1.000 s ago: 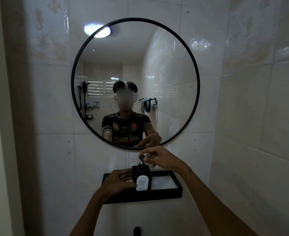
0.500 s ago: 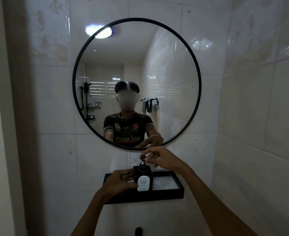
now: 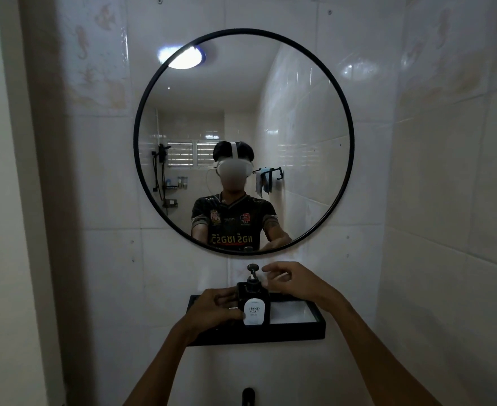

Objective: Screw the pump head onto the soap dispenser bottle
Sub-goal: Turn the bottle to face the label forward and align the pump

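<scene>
A black square soap dispenser bottle (image 3: 259, 300) with a white "HAND SOAP" label stands on a black wall shelf (image 3: 294, 331). Its black pump head (image 3: 252, 270) sits upright on the bottle's neck. My left hand (image 3: 215, 309) wraps the bottle's left side and holds it. My right hand (image 3: 292, 281) hovers just right of the pump head, fingers spread, apart from it and holding nothing.
A round black-framed mirror (image 3: 347, 183) hangs on the tiled wall right above the shelf and shows a person's reflection. A tiled side wall (image 3: 452, 200) closes in on the right. A small dark fitting (image 3: 247, 396) sits below the shelf.
My right hand's fingers were pinched on the pump head; they have let go and moved slightly right. My left hand stays on the bottle.
</scene>
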A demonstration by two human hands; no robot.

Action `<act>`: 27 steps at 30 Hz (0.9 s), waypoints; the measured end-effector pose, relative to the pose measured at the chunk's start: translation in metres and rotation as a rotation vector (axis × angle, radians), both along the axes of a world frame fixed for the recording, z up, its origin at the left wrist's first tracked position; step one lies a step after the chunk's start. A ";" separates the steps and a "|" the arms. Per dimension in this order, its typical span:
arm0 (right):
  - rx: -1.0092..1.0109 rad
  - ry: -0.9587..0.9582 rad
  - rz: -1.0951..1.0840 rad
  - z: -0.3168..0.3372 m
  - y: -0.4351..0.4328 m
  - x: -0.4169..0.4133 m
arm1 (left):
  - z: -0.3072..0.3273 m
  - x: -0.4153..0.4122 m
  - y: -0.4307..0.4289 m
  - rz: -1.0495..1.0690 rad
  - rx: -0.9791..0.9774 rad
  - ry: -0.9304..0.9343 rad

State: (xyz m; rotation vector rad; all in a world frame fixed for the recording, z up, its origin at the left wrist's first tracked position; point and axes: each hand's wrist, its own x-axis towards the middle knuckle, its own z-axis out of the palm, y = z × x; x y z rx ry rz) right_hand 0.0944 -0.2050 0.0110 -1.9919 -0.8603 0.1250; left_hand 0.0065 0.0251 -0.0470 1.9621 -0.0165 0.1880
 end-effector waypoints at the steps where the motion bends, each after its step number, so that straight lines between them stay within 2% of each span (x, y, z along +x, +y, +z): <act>1: -0.028 0.013 0.011 -0.003 -0.001 0.000 | -0.001 0.000 0.000 0.005 0.007 -0.003; 6: -0.112 -0.024 0.036 -0.011 0.000 0.003 | 0.001 0.002 -0.002 -0.007 0.022 -0.017; 27: -0.139 -0.056 0.034 -0.007 0.001 0.006 | 0.004 0.009 -0.003 -0.039 -0.006 -0.009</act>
